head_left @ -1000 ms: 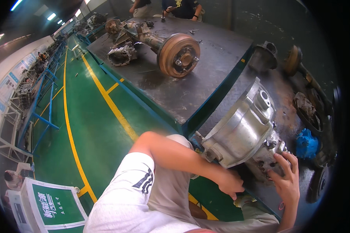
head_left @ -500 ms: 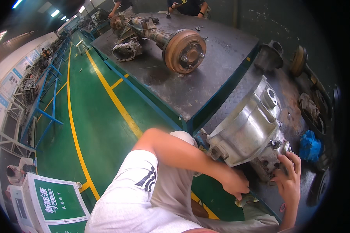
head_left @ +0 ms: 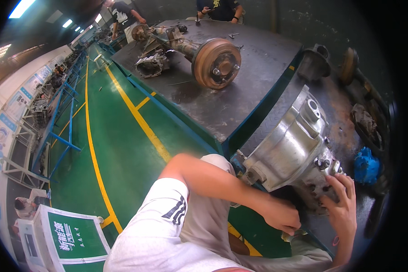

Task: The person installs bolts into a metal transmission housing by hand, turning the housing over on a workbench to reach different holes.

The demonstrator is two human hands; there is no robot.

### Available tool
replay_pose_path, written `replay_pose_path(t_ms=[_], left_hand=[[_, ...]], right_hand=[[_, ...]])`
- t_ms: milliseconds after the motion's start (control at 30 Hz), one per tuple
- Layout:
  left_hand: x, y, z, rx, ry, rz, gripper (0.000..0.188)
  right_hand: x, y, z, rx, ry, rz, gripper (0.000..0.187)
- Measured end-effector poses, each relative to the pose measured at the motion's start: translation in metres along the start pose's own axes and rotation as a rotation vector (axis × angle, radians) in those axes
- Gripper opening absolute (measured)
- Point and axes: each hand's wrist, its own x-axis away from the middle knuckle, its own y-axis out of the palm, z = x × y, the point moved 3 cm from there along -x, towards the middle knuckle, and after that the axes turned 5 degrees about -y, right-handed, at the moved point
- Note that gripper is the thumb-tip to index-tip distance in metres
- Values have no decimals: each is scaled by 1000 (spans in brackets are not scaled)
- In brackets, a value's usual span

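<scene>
A silvery gearbox housing (head_left: 289,147) with a wide bell mouth lies on its side on the dark metal bench at my right. My right hand (head_left: 343,199) is at its narrow end, fingers and thumb curled against the casting around its small fittings. My left hand (head_left: 283,216) is lower, by the bench's near edge, with its fingers closed. Beneath the fingers shows a crumpled, pale yellowish piece (head_left: 294,234); what exactly the fingers hold is hidden. My left forearm crosses in front of the housing's lower rim.
On the adjoining bench (head_left: 186,102) lies an axle with a rusty brake drum (head_left: 216,63) and an open casting (head_left: 150,65). A blue part (head_left: 366,166) and a dark cylindrical part (head_left: 315,63) sit near the housing. Two people stand at the far bench. Green floor (head_left: 122,149) runs leftward.
My left hand has shifted slightly right and stays closed. My right hand remains at the housing's narrow end. At the far bench, one person has come further into view.
</scene>
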Motion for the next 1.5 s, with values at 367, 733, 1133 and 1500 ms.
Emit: replay_pose_path(t_ms=[367,733,1133,1500], left_hand=[[-2,-2,6,35,35,110,32],[-3,-5,12,16,119,122,32],[-5,-2,10,83,111,124,32],[-4,1,8,75,70,89,32]], right_hand=[[-6,-1,0,-6,-18,-30,19],[1,2,1,-57,-21,-27,33],[6,8,4,-52,42,11,29],[5,4,4,-57,55,-35,29]])
